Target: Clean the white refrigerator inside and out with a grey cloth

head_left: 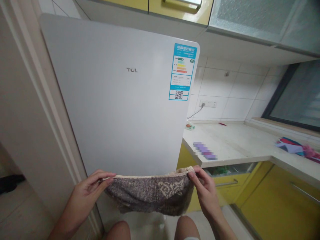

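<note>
Hanging between your left grip (91,189) and right grip (205,186), the patterned cloth (150,194) is pinched at both top ends.

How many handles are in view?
3: upper cupboard handle, drawer handle below the counter, lower-right cupboard handle. Others may be hidden.

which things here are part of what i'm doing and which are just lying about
In use:
- patterned cloth, stretched between both hands
- left hand and right hand, pinching its upper corners

Lying about on the counter:
- purple blurred item
- small red scrap
- colourful pile
</note>
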Motion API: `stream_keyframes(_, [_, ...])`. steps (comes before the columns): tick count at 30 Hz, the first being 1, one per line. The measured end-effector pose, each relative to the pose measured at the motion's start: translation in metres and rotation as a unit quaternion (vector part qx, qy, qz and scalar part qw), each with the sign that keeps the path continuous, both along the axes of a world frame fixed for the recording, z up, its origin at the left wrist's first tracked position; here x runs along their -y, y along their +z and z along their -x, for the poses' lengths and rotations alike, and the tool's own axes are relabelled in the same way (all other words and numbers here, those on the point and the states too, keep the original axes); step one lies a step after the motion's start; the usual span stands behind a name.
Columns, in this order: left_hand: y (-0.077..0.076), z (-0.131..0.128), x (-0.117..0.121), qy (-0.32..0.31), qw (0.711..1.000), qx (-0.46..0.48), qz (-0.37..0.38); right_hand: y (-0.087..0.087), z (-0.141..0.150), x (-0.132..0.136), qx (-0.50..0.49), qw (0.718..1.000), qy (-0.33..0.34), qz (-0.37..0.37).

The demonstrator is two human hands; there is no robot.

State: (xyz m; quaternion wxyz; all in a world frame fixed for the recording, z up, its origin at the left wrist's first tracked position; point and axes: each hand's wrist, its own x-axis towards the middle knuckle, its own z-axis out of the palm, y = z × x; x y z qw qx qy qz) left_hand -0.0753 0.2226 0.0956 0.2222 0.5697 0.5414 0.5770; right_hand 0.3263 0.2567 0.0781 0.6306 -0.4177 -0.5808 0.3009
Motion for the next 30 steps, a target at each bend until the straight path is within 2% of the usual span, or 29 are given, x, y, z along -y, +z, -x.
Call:
stream_keyframes(5, [-0.009, 0.022, 0.000, 0.014, 0.996, -0.085, 0.018, -0.005, -0.003, -0.001, -0.022, 0.998, -0.057, 0.014])
stream_keyframes(9, [-0.019, 0.034, 0.003, 0.031, 0.979, -0.200, 0.026, 0.000, 0.000, -0.002, -0.018, 0.997, -0.070, 0.016])
stream_keyframes(12, [-0.021, 0.036, 0.006, 0.029, 0.973, -0.226, 0.040, 0.004, 0.002, -0.004, -0.021, 0.997, -0.065, 0.024])
stream_keyframes(14, [-0.021, 0.037, 0.006, 0.017, 0.980, -0.190, 0.049, 0.003, 0.003, -0.008, -0.026, 0.997, -0.058, 0.032])
stream_keyframes(18, [-0.019, 0.038, 0.002, -0.005, 0.998, -0.047, 0.041, -0.002, 0.004, -0.014, -0.046, 0.996, -0.046, 0.061])
stream_keyframes(20, [-0.018, 0.039, -0.001, -0.006, 0.998, 0.031, 0.046, -0.003, 0.004, -0.015, -0.053, 0.995, -0.030, 0.074])
stream_keyframes(23, [-0.015, 0.041, -0.005, -0.021, 0.987, 0.126, 0.097, -0.003, 0.006, -0.016, -0.053, 0.996, 0.003, 0.076])
stream_keyframes(27, [-0.016, 0.033, -0.008, 0.016, 0.986, 0.127, 0.106, -0.003, 0.016, -0.022, -0.052, 0.996, -0.008, 0.077])
stream_keyframes(30, [-0.021, 0.003, -0.005, 0.033, 0.987, 0.117, 0.101, -0.002, 0.041, -0.019, -0.041, 0.995, -0.064, 0.059])
